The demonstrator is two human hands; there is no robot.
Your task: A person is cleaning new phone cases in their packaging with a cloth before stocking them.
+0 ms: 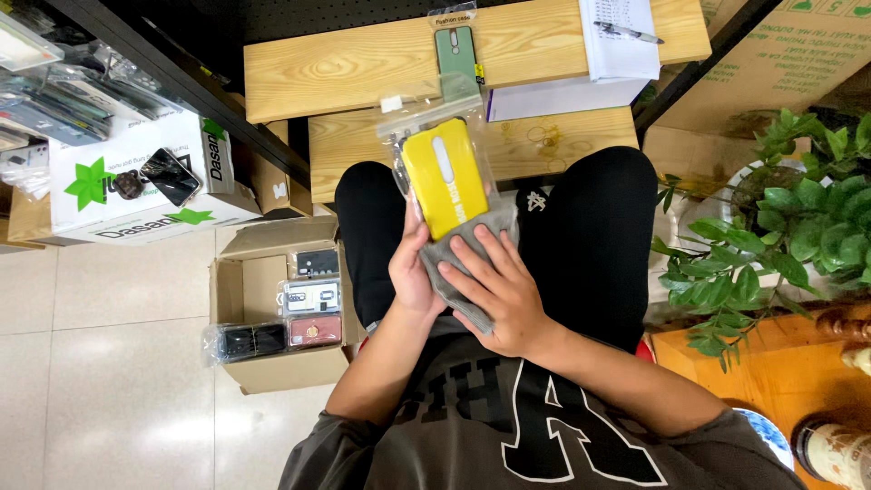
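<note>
Over the lap, the left hand (413,272) clasps a clear bag with a yellow phone case (442,177); the right hand (499,290) presses a grey cloth (454,272) on it, fingers spread. Leftward, an open carton (238,290) sits on bare floor. Beyond, a green case (455,50) lies by the bench's (327,63) far edge.

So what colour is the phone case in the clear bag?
Yellow phone case, seen best in the head view.

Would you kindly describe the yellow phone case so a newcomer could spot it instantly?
Start at the wooden bench, then drop to the seated person's lap. There the left hand holds a clear bag containing the yellow phone case; the green case lies on the bench.
</note>
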